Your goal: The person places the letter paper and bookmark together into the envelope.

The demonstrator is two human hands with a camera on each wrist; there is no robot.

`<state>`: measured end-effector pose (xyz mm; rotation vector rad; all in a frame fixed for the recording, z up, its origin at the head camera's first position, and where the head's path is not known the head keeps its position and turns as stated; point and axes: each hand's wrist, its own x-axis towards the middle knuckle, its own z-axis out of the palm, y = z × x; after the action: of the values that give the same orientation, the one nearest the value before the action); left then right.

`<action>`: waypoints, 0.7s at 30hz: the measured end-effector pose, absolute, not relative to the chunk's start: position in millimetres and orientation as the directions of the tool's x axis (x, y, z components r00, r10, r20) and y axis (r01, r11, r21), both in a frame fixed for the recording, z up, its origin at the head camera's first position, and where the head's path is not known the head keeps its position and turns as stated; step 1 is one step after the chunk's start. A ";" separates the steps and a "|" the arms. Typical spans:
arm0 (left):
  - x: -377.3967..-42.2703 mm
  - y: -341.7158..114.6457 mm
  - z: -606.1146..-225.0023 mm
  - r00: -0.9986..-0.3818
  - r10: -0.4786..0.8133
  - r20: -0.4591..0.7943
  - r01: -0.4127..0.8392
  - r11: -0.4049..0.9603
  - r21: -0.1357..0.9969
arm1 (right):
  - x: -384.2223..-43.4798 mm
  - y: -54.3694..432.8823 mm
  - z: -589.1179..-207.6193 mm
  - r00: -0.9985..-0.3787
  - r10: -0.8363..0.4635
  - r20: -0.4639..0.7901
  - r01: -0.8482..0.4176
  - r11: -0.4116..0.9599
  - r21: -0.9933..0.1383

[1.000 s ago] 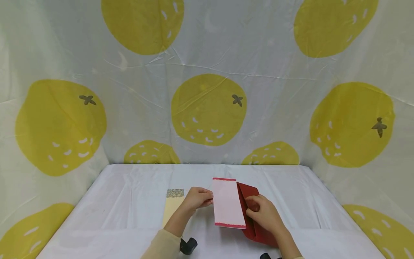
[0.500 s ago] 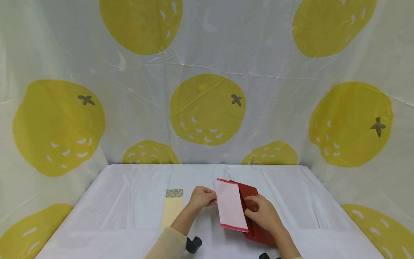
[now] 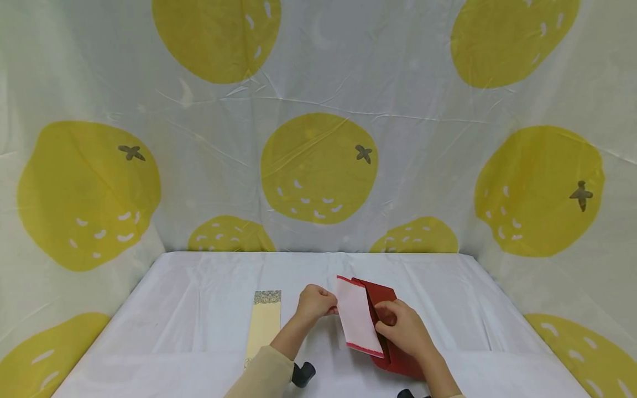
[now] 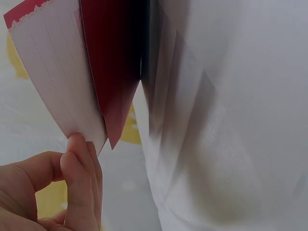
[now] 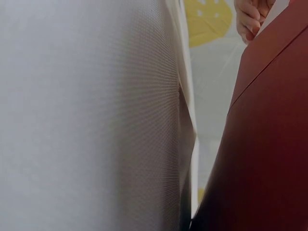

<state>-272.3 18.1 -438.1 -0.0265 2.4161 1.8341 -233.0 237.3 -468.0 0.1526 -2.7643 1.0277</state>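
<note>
My left hand [image 3: 317,303] pinches the left edge of a pink sheet of letter paper [image 3: 359,320] between thumb and fingers. The left wrist view shows faint ruled lines on this paper [image 4: 50,62] and a ragged red border. My right hand [image 3: 404,327] grips a red envelope [image 3: 402,362], its thumb and fingers curled at the opening. The paper leans along the envelope's left side, its right edge right at the opening. Seen from the right wrist, the envelope [image 5: 269,144] fills the right side, with my left hand [image 5: 251,19] beyond its far end.
A cream paper strip [image 3: 265,326] with a lace-patterned top lies on the white-covered table [image 3: 199,309], left of my left forearm. My left sleeve hides its lower end. White cloth with lemon prints [image 3: 320,168] hangs behind and on both sides.
My left hand has moved right with the paper, bringing it closer against the envelope. The paper now slants and is turned more edge-on. My right hand and the envelope have hardly moved.
</note>
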 end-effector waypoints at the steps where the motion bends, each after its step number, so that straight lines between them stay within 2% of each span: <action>1: -272.3 19.3 -438.2 -0.994 0.051 -0.095 -0.077 0.279 0.957 | -233.2 237.1 -468.3 -0.978 -0.028 0.208 -0.157 0.756 -0.636; 21: -267.7 29.3 -437.6 -0.997 0.040 -0.059 -0.043 0.318 0.947 | -234.7 235.5 -469.4 -0.981 -0.018 0.195 -0.140 0.760 -0.635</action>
<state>-267.7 29.3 -437.6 -0.0033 2.4919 1.7936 -234.7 235.5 -469.4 0.1254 -2.7787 1.0234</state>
